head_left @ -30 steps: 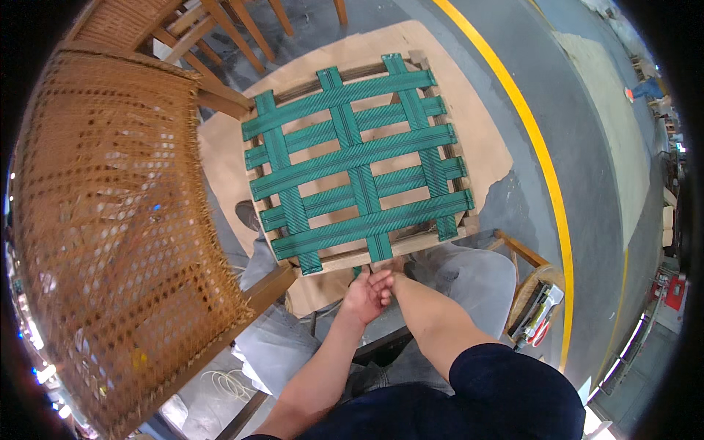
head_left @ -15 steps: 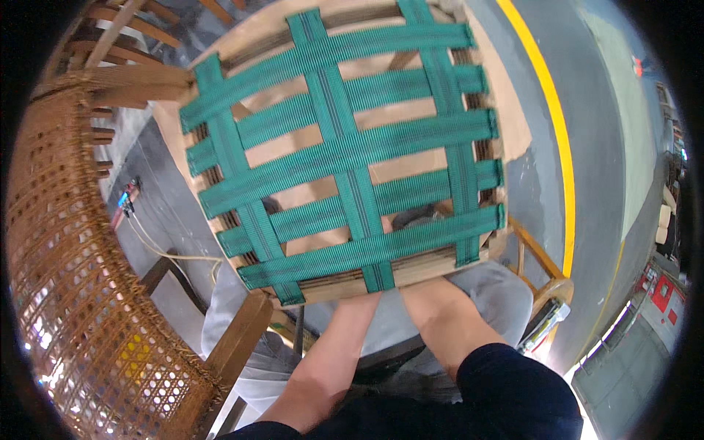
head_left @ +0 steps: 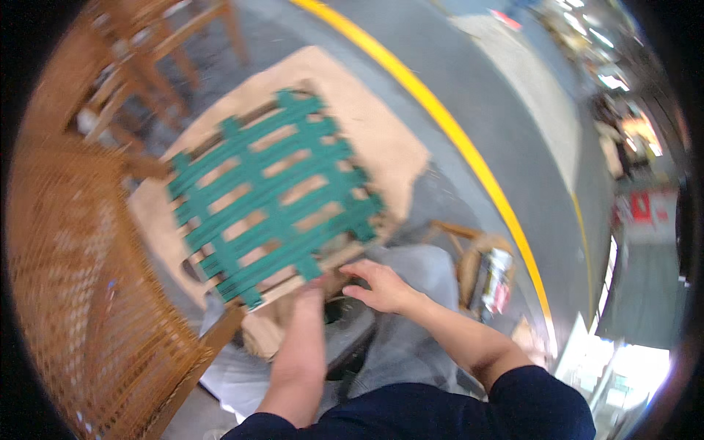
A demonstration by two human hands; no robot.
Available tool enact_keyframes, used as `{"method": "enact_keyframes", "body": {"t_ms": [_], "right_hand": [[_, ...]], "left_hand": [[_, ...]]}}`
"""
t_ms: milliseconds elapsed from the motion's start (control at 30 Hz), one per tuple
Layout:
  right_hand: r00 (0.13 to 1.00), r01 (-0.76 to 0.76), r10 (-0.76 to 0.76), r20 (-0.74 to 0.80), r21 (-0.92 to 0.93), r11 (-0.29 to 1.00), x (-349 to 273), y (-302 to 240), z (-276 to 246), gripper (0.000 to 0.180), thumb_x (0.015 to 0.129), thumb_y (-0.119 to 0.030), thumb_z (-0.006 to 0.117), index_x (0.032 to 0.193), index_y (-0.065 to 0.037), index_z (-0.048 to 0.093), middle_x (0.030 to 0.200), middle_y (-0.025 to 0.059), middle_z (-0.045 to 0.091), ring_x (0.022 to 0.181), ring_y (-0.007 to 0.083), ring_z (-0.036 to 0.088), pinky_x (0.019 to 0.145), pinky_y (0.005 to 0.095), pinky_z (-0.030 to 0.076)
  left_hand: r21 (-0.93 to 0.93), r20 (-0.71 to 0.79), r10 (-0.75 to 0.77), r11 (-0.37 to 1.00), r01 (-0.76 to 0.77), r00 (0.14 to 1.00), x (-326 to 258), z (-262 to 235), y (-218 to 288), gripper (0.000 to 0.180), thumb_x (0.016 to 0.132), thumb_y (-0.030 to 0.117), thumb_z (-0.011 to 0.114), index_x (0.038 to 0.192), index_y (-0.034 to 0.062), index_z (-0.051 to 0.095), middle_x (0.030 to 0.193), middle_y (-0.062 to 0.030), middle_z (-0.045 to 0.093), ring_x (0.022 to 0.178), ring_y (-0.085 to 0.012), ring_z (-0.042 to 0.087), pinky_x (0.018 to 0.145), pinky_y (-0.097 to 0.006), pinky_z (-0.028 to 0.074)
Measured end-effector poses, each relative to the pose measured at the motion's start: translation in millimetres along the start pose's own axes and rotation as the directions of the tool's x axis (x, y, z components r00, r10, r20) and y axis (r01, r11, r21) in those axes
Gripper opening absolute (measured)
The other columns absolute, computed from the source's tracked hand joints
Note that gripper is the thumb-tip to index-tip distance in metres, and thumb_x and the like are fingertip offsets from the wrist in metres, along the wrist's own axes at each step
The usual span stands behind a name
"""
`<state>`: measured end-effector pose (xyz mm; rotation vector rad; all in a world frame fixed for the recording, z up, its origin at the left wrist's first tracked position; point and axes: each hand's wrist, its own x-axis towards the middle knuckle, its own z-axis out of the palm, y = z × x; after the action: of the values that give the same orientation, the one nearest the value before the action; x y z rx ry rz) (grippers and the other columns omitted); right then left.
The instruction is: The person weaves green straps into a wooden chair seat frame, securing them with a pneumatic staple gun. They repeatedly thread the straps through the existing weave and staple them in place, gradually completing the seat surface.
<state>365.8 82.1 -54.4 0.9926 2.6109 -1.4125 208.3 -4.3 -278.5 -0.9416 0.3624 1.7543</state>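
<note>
Both hands at frame (head_left: pixel 275 213) edge, blurry.
L hand (head_left: pixel 312 293) fingers hidden, can't tell; R hand (head_left: pixel 378 286) fingers loosely spread; frame could slip off lap.

Layout, head view: webbed seat frame (head_left: pixel 275 198) centre, on person's lap.
Cane chair back (head_left: pixel 73 293) to its left; board (head_left: pixel 367 125) on floor behind frame; floor stripe (head_left: pixel 469 154) to right; both hands at frame's near edge — left hand (head_left: pixel 312 293), right hand (head_left: pixel 381 286) just beside.
</note>
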Motion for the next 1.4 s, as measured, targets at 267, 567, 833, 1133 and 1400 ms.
{"method": "enact_keyframes", "body": {"t_ms": [267, 567, 833, 1133, 1400], "right_hand": [[0.246, -0.864, 0.536, -0.808, 0.068, 0.5, -234, 123, -154, 0.041, 0.083, -0.025, 0.077, 0.115, 0.0, 0.069, 0.106, 0.0197, 0.073, 0.105, 0.0322, 0.07, 0.093, 0.0406, 0.054], [0.215, -0.891, 0.648, -0.731, 0.125, 0.437, -232, 185, -131, 0.037, 0.062, -0.018, 0.081, 0.092, 0.002, 0.072, 0.087, 0.0169, 0.075, 0.08, 0.03, 0.072, 0.079, 0.0406, 0.055], [0.511, -0.382, 0.575, -0.64, 0.43, 0.818, -212, 99, -150, 0.035, 0.077, -0.004, 0.073, 0.11, 0.002, 0.063, 0.076, 0.0087, 0.066, 0.058, 0.0174, 0.063, 0.053, 0.033, 0.052], [0.801, -0.418, 0.598, -0.023, 0.693, 0.587, -64, -108, -76, 0.025, 0.088, -0.013, 0.076, 0.107, -0.002, 0.064, 0.081, 0.0031, 0.063, 0.057, 0.012, 0.058, 0.048, 0.0286, 0.047], [0.87, -0.469, 0.478, 0.12, 0.504, 0.725, 11, -102, 1, 0.012, 0.095, -0.012, 0.071, 0.098, -0.001, 0.066, 0.073, 0.001, 0.062, 0.051, 0.0098, 0.055, 0.043, 0.0273, 0.043]], "left_hand": [[-0.042, 0.187, -0.202, 0.976, 0.213, 0.962, 7, 23, -19, 0.012, 0.094, 0.02, 0.062, 0.084, 0.0127, 0.065, 0.078, 0.0016, 0.066, 0.068, -0.0132, 0.063, 0.066, -0.033, 0.058], [-0.15, -0.246, 0.011, 0.988, -0.049, 0.969, -22, 50, -25, 0.019, 0.099, 0.032, 0.052, 0.093, 0.0176, 0.064, 0.085, -0.0001, 0.067, 0.076, -0.019, 0.063, 0.071, -0.038, 0.056], [-0.316, -0.256, -0.025, 0.947, -0.059, 0.966, -22, 37, -8, 0.025, 0.103, 0.034, 0.05, 0.114, 0.0187, 0.066, 0.109, -0.0013, 0.073, 0.1, -0.0192, 0.069, 0.09, -0.042, 0.058], [-0.22, -0.042, -0.008, 0.975, -0.002, 0.999, -25, 35, -15, 0.033, 0.103, 0.037, 0.048, 0.124, 0.0163, 0.062, 0.119, -0.0061, 0.07, 0.108, -0.0233, 0.067, 0.097, -0.048, 0.055], [-0.025, 0.205, 0.015, 1.0, -0.01, 0.979, -18, 24, -16, 0.029, 0.097, 0.033, 0.057, 0.117, 0.0137, 0.064, 0.112, -0.0083, 0.07, 0.102, -0.0255, 0.068, 0.089, -0.046, 0.055]]}}
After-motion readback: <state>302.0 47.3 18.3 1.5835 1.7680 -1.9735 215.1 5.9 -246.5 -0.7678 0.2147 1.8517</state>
